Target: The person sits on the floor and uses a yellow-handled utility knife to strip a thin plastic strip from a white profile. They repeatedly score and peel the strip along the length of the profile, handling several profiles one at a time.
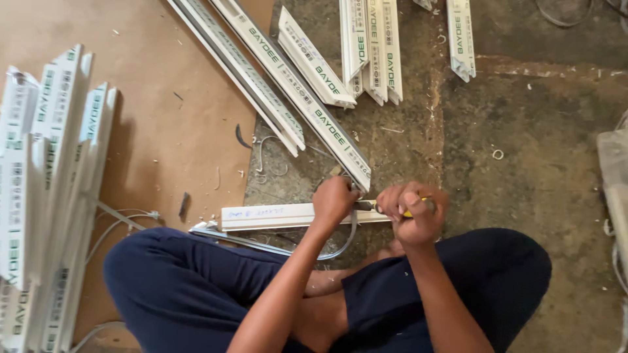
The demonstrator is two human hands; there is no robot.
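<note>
— What are the hands doing?

— The left hand (pixel 333 201) is closed over a short white plastic strip (pixel 275 216) that lies flat on the floor just in front of the person's crossed legs. The fingers wrap its right end and press it down.

— And the other?

— The right hand (pixel 413 212) is a tight fist around a yellow-handled tool (pixel 412 212), at the strip's right end, just beside the left hand. Whether it is a knife or something else, I cannot tell.

— What lies around?

— A thin grey rubber cord (pixel 340 243) curls under the strip. Farther off, long white strips (pixel 294 85) slant across the concrete floor (pixel 523 144), with more short pieces (pixel 373 46) at the far edge. A stack of white strips (pixel 46 196) stands on the left, on a brown board (pixel 163 98).
</note>
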